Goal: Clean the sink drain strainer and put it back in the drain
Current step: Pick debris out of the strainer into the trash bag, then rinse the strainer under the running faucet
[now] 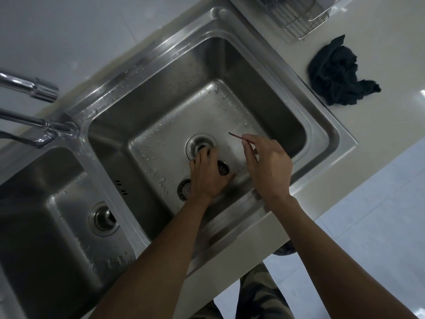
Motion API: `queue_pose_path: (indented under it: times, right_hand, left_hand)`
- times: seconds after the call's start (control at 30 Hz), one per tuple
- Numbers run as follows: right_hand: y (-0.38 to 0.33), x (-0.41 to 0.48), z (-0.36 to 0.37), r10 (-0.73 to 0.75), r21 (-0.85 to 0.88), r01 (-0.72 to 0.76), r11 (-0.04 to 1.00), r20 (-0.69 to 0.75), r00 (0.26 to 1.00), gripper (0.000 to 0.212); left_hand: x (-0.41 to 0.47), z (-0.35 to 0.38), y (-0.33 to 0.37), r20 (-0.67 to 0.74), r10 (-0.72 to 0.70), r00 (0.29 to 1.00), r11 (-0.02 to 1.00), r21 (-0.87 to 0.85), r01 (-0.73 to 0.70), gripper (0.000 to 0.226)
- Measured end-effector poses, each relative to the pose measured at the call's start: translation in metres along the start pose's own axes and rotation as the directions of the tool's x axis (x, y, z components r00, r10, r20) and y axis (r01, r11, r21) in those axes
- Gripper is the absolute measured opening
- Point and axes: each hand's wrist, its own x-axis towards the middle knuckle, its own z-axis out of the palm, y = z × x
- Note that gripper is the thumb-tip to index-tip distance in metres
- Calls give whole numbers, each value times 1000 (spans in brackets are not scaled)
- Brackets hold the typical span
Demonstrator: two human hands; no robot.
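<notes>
Pale surface (pixel 379 65) carries a steel double sink (pixel 322 125), seen from above w/ the view tilted. Right basin (pixel 161 93) fills the middle, droplets on its floor. Left basin (pixel 34 215) sits lower-left w/ its own drain fitting (pixel 103 219). Chrome tap (pixel 34 88) juts in from the left edge, by the sink's back rim. Wire rack (pixel 299 17) stands at top, on the surface. Crumpled black cloth (pixel 338 74) lies nearer than the rack, near the sink's right rim, not touching it.

Both hands are down in the right basin. Left hand (pixel 207 178) is back-up, low in the basin, fingertips at the near edge of the drain (pixel 201 143). Strainer (pixel 224 168) is a dark, round, perforated piece. It's out of the drain and just beside it, poking out from under the left hand's right side. Can't tell whether that hand grips it or only lies over it. Another perforated disc (pixel 184 189) shows at the hand's left: 2nd part or reflection, can't tell.

Right hand (pixel 269 164) hangs over the basin, right of the drain. Thumb & forefinger pinch a thin stick (pixel 234 135), other fingers loosely curled. Stick tip points left, apart from the drain.
</notes>
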Motion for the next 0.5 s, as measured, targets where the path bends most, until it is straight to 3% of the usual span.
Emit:
queue_pose_path:
  times: [0.3,0.5]
  right_hand:
    - [-10,96,-61,-96,-27,92,995,-246,965,27]
    - [-13,171,-110,-111,-46,101,994,-396,911,29]
  left_hand:
    - [60,-83,78,-152,186,971,982,38,-183,95]
    - [89,-128,129,-158,296,942,950,149,-273,93]
